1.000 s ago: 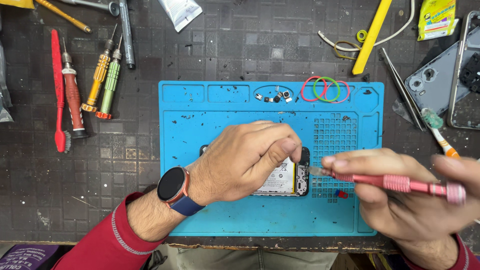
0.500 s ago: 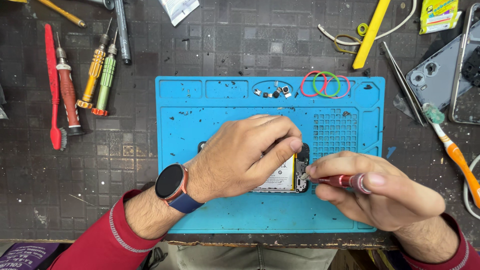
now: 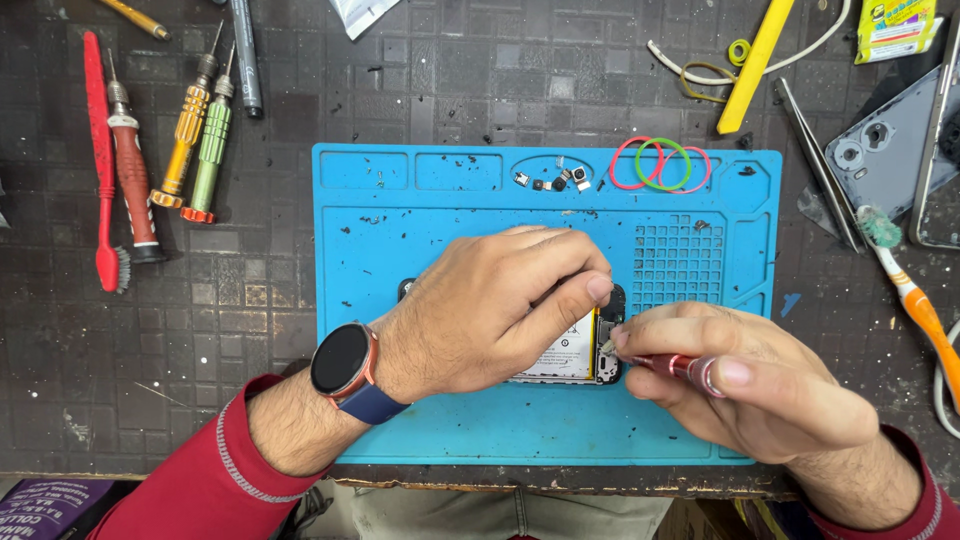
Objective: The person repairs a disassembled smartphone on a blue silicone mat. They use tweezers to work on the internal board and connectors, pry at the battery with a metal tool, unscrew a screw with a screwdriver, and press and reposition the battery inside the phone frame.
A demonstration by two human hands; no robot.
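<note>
An opened black phone (image 3: 575,358) lies on the blue work mat (image 3: 440,220), its white battery showing. My left hand (image 3: 490,310) rests over the phone and pins it down, thumb at its right edge. A smartwatch sits on that wrist. My right hand (image 3: 745,385) grips a red screwdriver (image 3: 680,368) whose tip touches the phone's right end. Most of the phone is hidden under my left hand.
Small parts and screws (image 3: 555,180) and coloured rubber bands (image 3: 660,163) lie in the mat's top trays. Screwdrivers (image 3: 200,130) and a red brush (image 3: 100,170) lie at left. Tweezers (image 3: 815,165), a grey phone back cover (image 3: 890,150), a toothbrush (image 3: 905,290) and a yellow pry tool (image 3: 755,65) lie at right.
My right hand has drawn in toward the phone, turning the red screwdriver from lying out to the right to having its tip on the phone's right end. The left hand stays put.
</note>
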